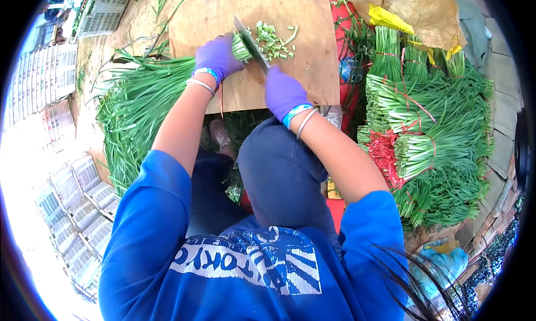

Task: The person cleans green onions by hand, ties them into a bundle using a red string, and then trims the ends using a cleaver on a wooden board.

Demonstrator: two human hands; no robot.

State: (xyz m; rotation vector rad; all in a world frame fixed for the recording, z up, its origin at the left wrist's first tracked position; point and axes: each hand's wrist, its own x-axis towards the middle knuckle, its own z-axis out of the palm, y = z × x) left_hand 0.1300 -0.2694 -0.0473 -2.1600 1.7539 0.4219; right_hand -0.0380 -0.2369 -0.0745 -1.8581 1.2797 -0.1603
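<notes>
My left hand (219, 57), in a purple glove, is closed around a bundle of long green garlic chives (151, 83). Their pale cut ends poke out to the right of my fist, and the leaves fan out leftward past the board's edge. In my right hand (286, 92), also gloved in purple, is a knife (251, 44). Its blade stands slanted against the bundle's stem ends, right beside my left hand. Short chopped stem pieces (273, 40) lie scattered on the wooden board (312, 19) just right of the blade.
Many tied chive bundles (413, 148) are piled at the right, with red ties (382, 156) heaped among them. Brown paper (427, 13) partly covers the far bundles. Grey plastic crates (106, 13) stand at the far left. My knee (279, 159) is close under the board's near edge.
</notes>
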